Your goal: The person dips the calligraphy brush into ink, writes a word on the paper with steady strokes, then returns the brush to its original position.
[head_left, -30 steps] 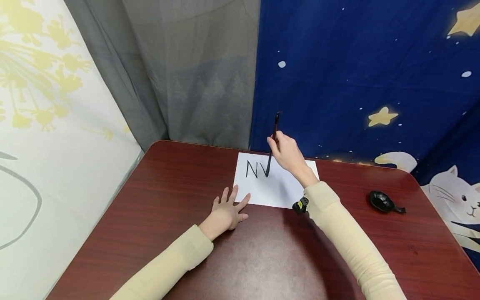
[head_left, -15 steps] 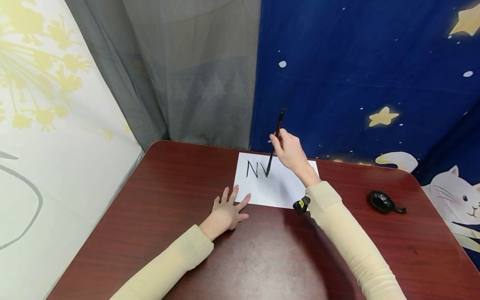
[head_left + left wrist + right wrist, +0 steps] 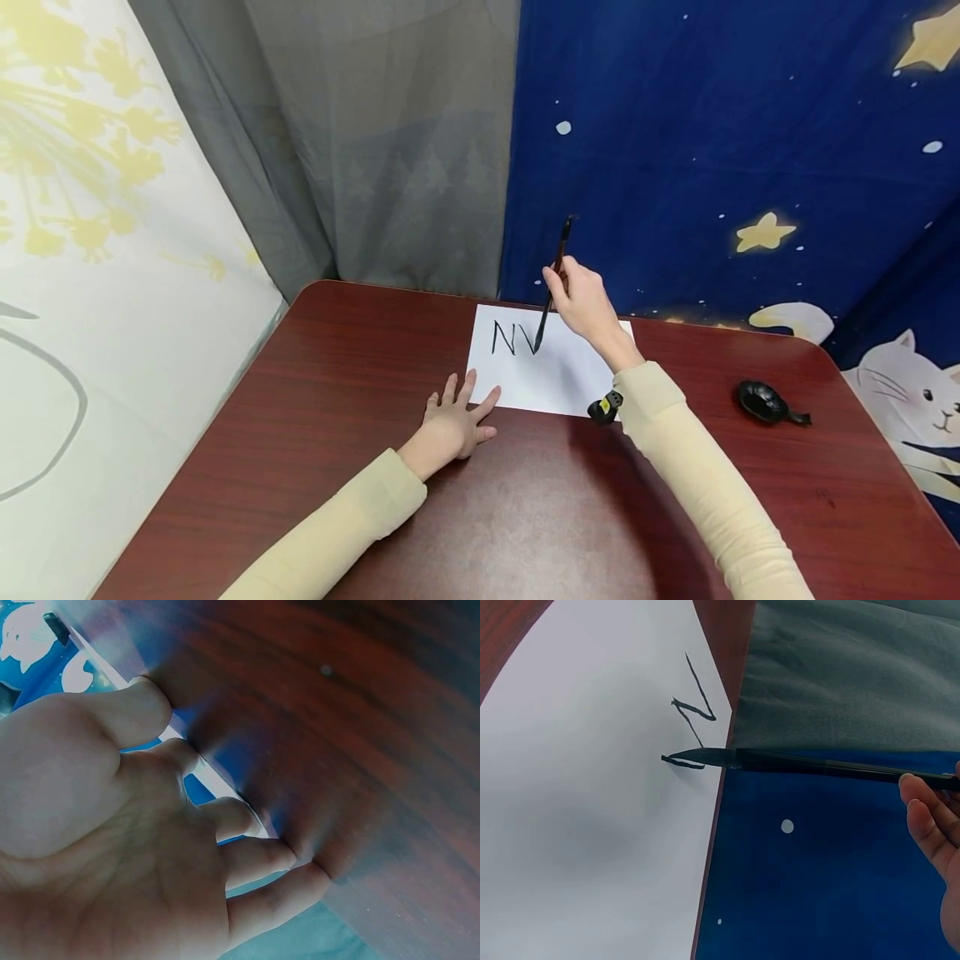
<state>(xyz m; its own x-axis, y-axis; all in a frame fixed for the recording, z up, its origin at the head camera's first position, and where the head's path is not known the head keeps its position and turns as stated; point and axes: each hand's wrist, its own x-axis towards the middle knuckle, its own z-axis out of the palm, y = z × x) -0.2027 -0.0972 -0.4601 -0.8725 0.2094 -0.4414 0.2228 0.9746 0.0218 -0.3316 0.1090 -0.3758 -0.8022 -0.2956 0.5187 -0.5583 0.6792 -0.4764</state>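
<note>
The left hand [image 3: 450,429] rests with fingers spread and tips at the paper's lower-left corner, gripping nothing; its sleeve [image 3: 337,518] runs out of my head view at the bottom, and in my left wrist view the hand blocks much of the scene. The paper [image 3: 555,390] lies on the table [image 3: 360,367], bearing a black N [image 3: 504,338] and a slanting stroke [image 3: 528,338]. At that stroke's lower end is the tip of the tilted brush [image 3: 780,762] (touching or not, I cannot tell). The right hand [image 3: 585,304] pinches the shaft between thumb and fingers, some hidden from me. Far right sits a black dish [image 3: 762,402], its inside too dark for me to make out any contents. Compared with a second ago, the brush's top leans farther right and the right hand has shifted slightly rightward; the left has stayed put.
</note>
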